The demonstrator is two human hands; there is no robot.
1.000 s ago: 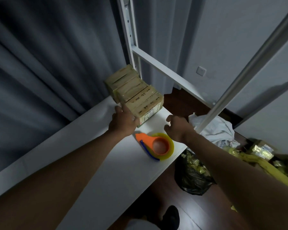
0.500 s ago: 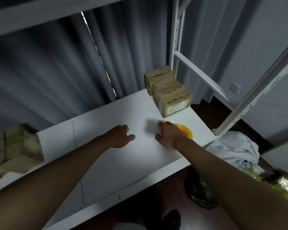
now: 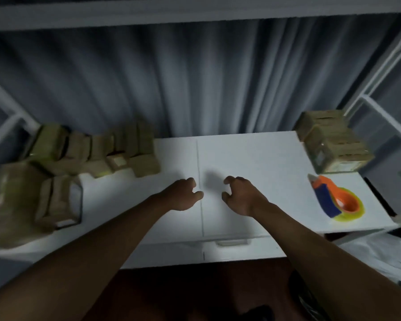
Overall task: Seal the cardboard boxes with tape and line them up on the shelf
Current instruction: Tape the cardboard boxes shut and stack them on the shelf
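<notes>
Hovering over the bare middle of the shelf [image 3: 241, 158]: left hand [image 3: 183, 195] and right hand [image 3: 240, 196], near each other, fingers loosely curled, holding nothing. Moved off since a second ago, when the left hand pressed the nearest box of the row and the right hung by the tape dispenser [image 3: 333, 199]; half a second back the right hand rested on the dispenser, now let go and lying alone well to the right. Looks like one box is done and the next is about to be fetched.

Lying flat near the right front edge, the dispenser: long axis running near to far, blade end pointing away and slightly left toward the row, yellowish roll at the near end.

Just beyond it, at the far right, the row of sealed boxes [image 3: 333, 144]: packed face to face, long axis running from far left to near right, label end facing the viewer.

Far left and near left, a loose heap of boxes [image 3: 97, 154], turned every way, blurred; sealed or not cannot be told.
</notes>
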